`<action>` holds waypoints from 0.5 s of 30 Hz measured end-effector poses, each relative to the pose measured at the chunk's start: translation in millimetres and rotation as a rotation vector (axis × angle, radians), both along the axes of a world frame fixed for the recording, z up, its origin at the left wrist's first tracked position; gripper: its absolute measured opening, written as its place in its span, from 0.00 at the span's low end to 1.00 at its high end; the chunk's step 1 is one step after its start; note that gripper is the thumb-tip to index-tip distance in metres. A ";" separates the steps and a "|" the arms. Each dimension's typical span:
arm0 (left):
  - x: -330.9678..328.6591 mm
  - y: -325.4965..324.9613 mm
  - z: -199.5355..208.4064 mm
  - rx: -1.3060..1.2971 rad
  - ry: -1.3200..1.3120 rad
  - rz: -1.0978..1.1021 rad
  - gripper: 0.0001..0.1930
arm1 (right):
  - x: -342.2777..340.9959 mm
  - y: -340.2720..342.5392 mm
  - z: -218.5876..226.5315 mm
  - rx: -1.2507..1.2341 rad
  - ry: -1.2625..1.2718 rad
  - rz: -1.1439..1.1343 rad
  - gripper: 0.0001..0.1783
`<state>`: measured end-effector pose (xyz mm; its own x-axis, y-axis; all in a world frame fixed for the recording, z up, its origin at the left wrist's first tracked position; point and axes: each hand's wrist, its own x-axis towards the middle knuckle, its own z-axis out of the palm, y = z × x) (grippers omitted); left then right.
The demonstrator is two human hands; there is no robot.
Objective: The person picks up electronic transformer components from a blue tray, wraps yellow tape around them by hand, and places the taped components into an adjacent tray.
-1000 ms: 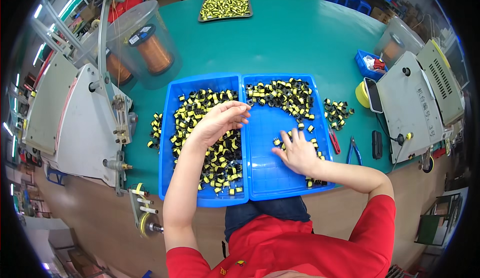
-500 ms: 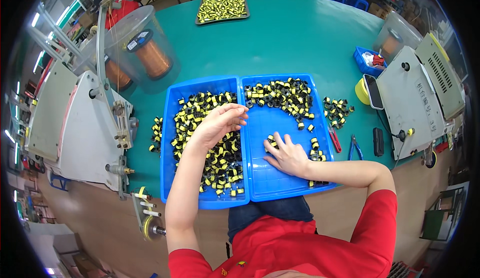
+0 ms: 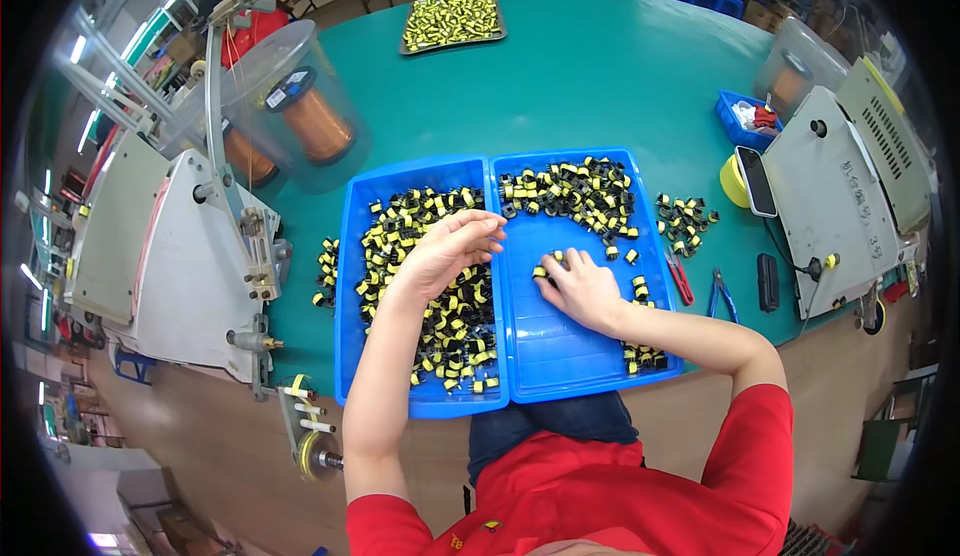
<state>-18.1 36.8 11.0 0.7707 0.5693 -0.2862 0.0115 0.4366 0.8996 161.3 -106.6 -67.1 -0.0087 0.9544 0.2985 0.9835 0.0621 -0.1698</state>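
Right hand [image 3: 588, 294] over the floor of the right blue tray [image 3: 545, 366], palm down, fingers bent, thumb and forefinger slightly apart at a few yellow-and-black components [image 3: 541, 272]; pinched or merely touched, impossible to tell. Components left of and slightly beyond the knuckles, thus nearer to the right hand than to the left; long axis too small to read. Left hand [image 3: 450, 251] raised above the filled left blue tray [image 3: 352, 346], fingers curled, thumb and fingertips close together near the adjoining tray walls [image 3: 502, 321]; contents of that pinch, if any, not discernible. Beyond the right hand, a heap of like components [image 3: 570, 193] toward the far side; along the right side, a smaller group [image 3: 643, 360] on either side of the right forearm [image 3: 690, 336]. Open room on bare blue floor leftward to the adjoining walls and nearward to the front rim [image 3: 590, 389].
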 end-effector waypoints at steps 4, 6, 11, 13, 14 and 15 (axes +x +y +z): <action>1.7 -3.6 2.0 0.000 -0.005 -0.023 0.13 | 11.9 19.7 30.6 -0.413 0.713 -0.244 0.22; 4.7 -8.3 2.6 -0.004 -0.035 -0.045 0.15 | 19.2 28.0 36.7 -0.572 1.209 -0.342 0.25; 13.7 -17.9 -7.5 0.301 0.085 -0.066 0.18 | 30.8 33.1 61.7 -0.713 2.025 -0.220 0.19; 18.4 -21.9 -6.8 0.314 0.091 -0.049 0.21 | 31.4 32.7 75.8 -0.663 2.073 -0.142 0.20; 19.8 -24.0 -6.2 0.316 0.094 -0.050 0.21 | 30.2 31.5 80.1 -0.662 2.076 -0.139 0.20; 21.0 -26.8 -5.1 0.301 0.075 -0.035 0.22 | 27.5 30.9 83.7 -0.636 1.993 -0.115 0.20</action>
